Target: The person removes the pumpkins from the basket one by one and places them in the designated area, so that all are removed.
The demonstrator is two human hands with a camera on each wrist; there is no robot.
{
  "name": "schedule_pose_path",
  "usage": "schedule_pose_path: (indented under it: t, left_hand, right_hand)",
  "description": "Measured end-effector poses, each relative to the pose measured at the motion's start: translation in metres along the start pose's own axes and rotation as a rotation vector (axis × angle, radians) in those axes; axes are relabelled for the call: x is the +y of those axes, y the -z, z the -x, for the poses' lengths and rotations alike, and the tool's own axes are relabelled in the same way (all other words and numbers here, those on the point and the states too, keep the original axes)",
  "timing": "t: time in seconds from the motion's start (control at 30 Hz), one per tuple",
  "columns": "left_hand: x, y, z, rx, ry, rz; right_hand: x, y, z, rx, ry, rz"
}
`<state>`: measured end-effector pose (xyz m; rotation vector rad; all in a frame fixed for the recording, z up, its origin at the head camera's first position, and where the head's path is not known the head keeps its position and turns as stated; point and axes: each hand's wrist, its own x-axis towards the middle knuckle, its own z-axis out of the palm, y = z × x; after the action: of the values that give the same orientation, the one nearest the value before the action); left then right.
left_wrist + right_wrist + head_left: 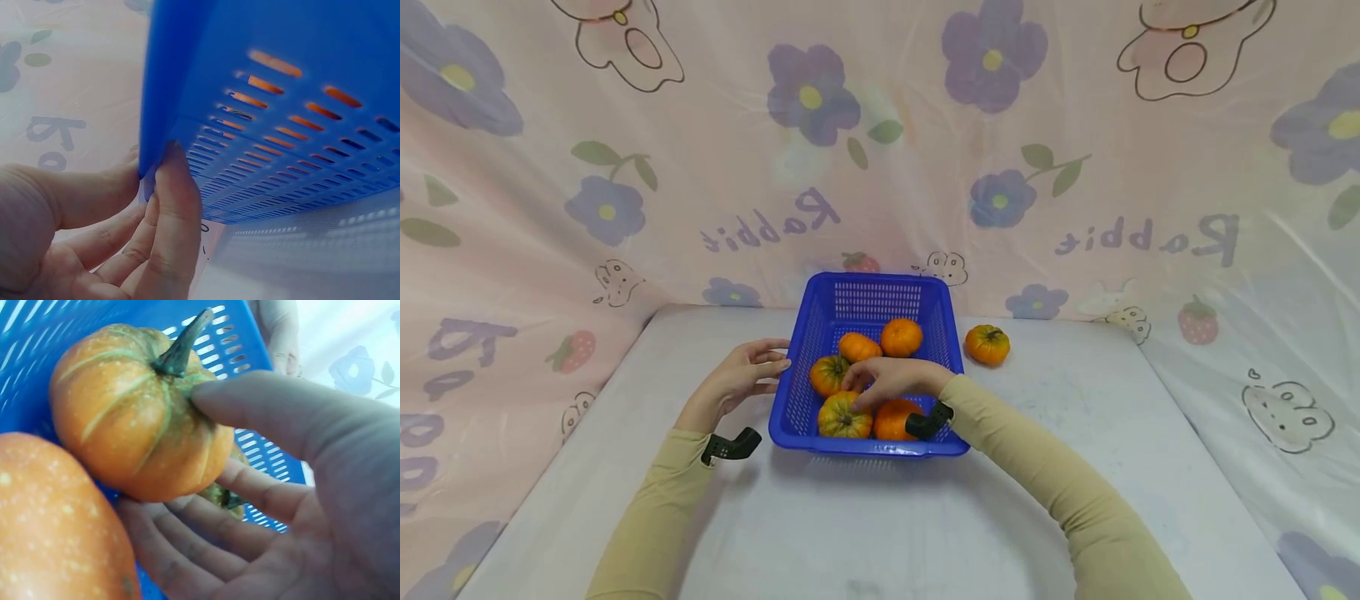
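Note:
My left hand (730, 387) pinches the left rim of a blue plastic basket (868, 448). In the left wrist view its thumb lies on one side of the rim (153, 94) and the fingers on the other. Inside the basket, my right hand (898, 377) holds a small yellow-orange pumpkin (842, 418) with green streaks. The right wrist view shows the thumb on top near the stem of this pumpkin (131, 412), the fingers round its lower side. A greenish pumpkin (827, 375) lies just beyond, and an orange pumpkin (895, 418) sits beside it, partly covered by the wrist mount.
Two more orange pumpkins, one smaller (859, 347) and one rounder (901, 337), lie farther back in the basket. Outside, right of the basket, another pumpkin (987, 345) rests on the white table (865, 533). A patterned curtain (895, 192) hangs behind the table.

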<state>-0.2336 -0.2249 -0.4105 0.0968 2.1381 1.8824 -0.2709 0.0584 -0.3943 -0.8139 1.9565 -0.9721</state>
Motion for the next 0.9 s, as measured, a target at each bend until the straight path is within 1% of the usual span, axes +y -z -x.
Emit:
schedule_pose_path:
  t: [0.3,0.43,0.57,0.67,0.77,0.9]
  left_hand:
    - [0.000,-0.002,-0.002,-0.010,-0.001,-0.005]
    - [0.001,-0.002,-0.002,-0.012,-0.004,-0.001]
    - [0.001,-0.003,-0.001,-0.014,-0.020,-0.003]
    - [-0.001,-0.002,0.001,-0.011,-0.019,0.003]
    - [-0.003,-0.002,0.002,-0.014,-0.017,0.014]
    - [-0.004,0.000,0.002,-0.012,-0.043,0.018]
  right_hand:
    - [0.003,0.007,0.007,0.023,0.074,-0.071]
    - [0.003,0.012,0.014,0.059,0.087,-0.129]
    - [0.002,0.018,0.024,0.129,0.097,-0.152]
    - [0.001,0.022,0.033,0.191,0.107,-0.164]
    - [-0.001,0.026,0.041,0.259,0.126,-0.198]
    - [-0.002,0.033,0.049,0.358,0.166,-0.266]
